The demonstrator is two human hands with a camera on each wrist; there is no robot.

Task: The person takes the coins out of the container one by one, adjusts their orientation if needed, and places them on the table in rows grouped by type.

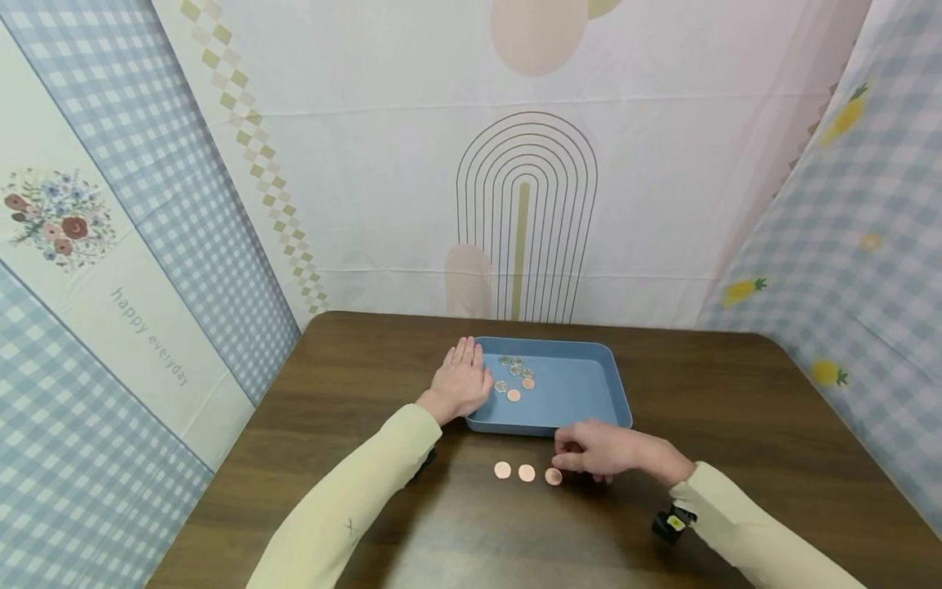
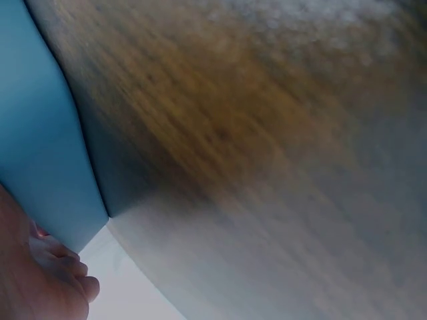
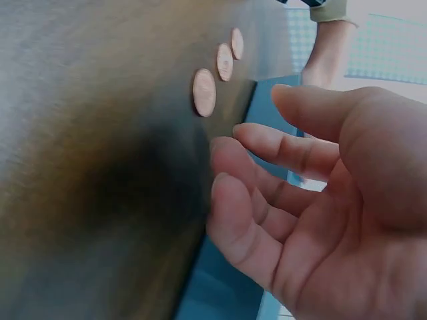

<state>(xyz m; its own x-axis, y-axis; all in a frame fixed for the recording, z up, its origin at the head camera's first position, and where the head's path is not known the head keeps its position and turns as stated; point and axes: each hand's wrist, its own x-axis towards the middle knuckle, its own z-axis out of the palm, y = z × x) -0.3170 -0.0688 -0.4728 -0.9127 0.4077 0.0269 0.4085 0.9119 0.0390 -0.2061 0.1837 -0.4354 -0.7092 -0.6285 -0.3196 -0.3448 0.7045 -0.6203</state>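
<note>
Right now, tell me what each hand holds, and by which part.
Nothing is held. The right hand is open and empty beside three copper coins on the table. The left hand lies flat against the blue tray's left rim.

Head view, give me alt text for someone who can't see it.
A person's right hand hovers beside three copper coins lined up on a dark wooden table. Their left hand rests flat on the left rim of a blue tray holding more coins.

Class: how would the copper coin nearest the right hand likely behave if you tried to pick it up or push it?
The copper coin lies flat on the smooth table, so it would probably slide rather than roll. Being thin and flush, it likely resists pinching. It looks small, rigid and light.
</note>
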